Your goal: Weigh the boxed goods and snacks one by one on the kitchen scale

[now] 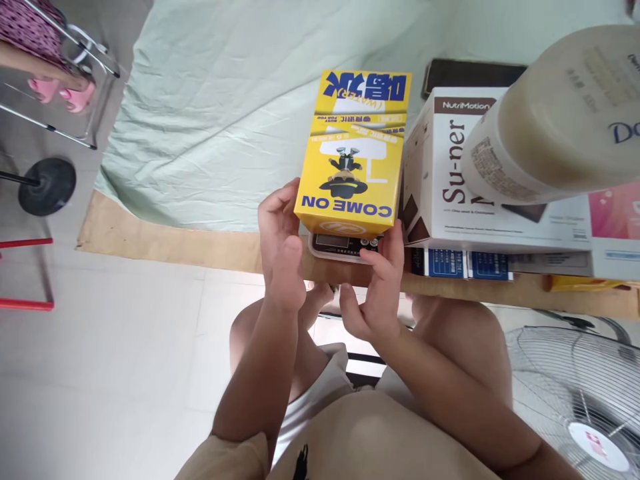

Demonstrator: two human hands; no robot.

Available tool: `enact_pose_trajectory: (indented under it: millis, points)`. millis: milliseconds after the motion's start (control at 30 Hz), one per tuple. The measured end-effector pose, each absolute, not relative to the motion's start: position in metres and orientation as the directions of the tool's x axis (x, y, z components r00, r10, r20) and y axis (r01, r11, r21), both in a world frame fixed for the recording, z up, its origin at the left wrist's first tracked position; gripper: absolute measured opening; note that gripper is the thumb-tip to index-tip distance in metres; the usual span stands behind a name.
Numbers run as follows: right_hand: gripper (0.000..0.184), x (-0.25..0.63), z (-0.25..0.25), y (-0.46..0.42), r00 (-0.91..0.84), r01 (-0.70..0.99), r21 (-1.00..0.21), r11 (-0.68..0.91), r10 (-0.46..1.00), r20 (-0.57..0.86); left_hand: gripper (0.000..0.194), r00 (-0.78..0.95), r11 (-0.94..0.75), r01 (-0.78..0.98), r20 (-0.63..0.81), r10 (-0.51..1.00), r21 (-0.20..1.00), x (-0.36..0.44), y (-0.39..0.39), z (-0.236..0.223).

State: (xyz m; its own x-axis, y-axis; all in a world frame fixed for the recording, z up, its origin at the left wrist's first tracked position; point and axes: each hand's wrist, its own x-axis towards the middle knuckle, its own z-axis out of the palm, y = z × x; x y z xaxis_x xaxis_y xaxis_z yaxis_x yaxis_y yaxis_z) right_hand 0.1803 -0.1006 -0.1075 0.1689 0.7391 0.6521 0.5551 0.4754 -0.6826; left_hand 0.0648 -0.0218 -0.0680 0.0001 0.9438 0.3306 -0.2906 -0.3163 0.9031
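A yellow box (350, 153) with blue lettering and a cartoon figure in a hat stands on a small kitchen scale (340, 250) near the table's front edge. The print appears upside down from my side. Only the front of the scale shows, with a dark display and buttons; the box hides the rest. My left hand (283, 247) is beside the box's lower left corner, fingers stretched up along it. At the lower right corner, my right hand (377, 283) has its fingers apart, close to the scale's buttons. Whether the fingertips touch the box, I cannot tell.
To the right stand a white Su-ner box (450, 213), a large pump-type bottle (550, 120) and blue-white packs (445, 263). A dark flat object (470, 75) lies behind. Pale green cloth (220, 120) covers the table. A fan (575, 393) stands lower right. Another person's feet (77, 97) show upper left.
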Motion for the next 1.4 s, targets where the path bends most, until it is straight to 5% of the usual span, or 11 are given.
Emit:
enact_pose_trajectory:
  millis: [567,833,1067,1400]
  points:
    - [0.069,0.181,-0.101,-0.092,0.209,0.490,-0.741,0.459,0.763,0.611,0.066,0.061,-0.172,-0.269,0.195,0.979,0.948,0.069,-0.019,-0.068]
    - [0.085,0.179,-0.100,-0.088,0.202,0.539,-0.706,0.459,0.744,0.637,0.041,0.191,-0.175,-0.349,0.253,0.948,0.921,0.073,-0.024,-0.068]
    - [0.084,0.168,-0.093,-0.091,0.194,0.551,-0.721,0.421,0.776,0.601,0.040,0.064,-0.113,-0.322,0.140,0.988,0.940,0.081,-0.027,-0.055]
    - [0.094,0.159,-0.094,-0.088,0.077,0.366,-0.757,0.541,0.793,0.604,0.044,-0.170,-0.229,-0.216,0.195,0.966,0.949,0.055,-0.017,-0.052]
